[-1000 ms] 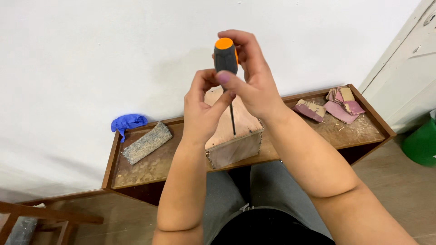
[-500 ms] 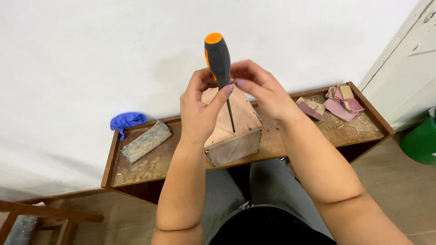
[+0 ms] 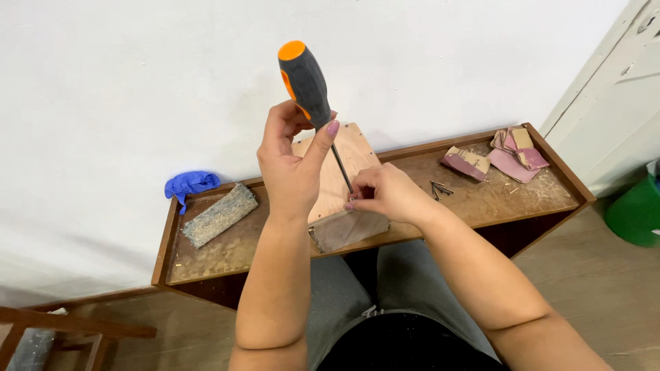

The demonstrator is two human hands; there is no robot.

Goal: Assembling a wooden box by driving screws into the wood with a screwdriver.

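My left hand (image 3: 292, 154) grips the lower part of a black and orange screwdriver handle (image 3: 302, 79), holding it upright and tilted slightly left. Its thin shaft (image 3: 342, 168) runs down to a small wooden box (image 3: 340, 199) that rests on a low wooden tray table (image 3: 220, 247). My right hand (image 3: 381, 194) sits low on the box beside the shaft's tip, fingers pinched together there; whether a screw is between them is hidden.
A rough grey block (image 3: 218, 214) and a blue cloth (image 3: 190, 184) lie at the table's left. Several loose nails (image 3: 440, 188) and folded pink sandpaper pieces (image 3: 496, 156) lie at the right. A green bin (image 3: 636, 209) stands on the floor to the right, a wooden stool (image 3: 62, 333) at lower left.
My right hand left the screwdriver handle and dropped to the box at the shaft's tip. The left hand now holds the handle alone, and the handle has risen and tilted left.
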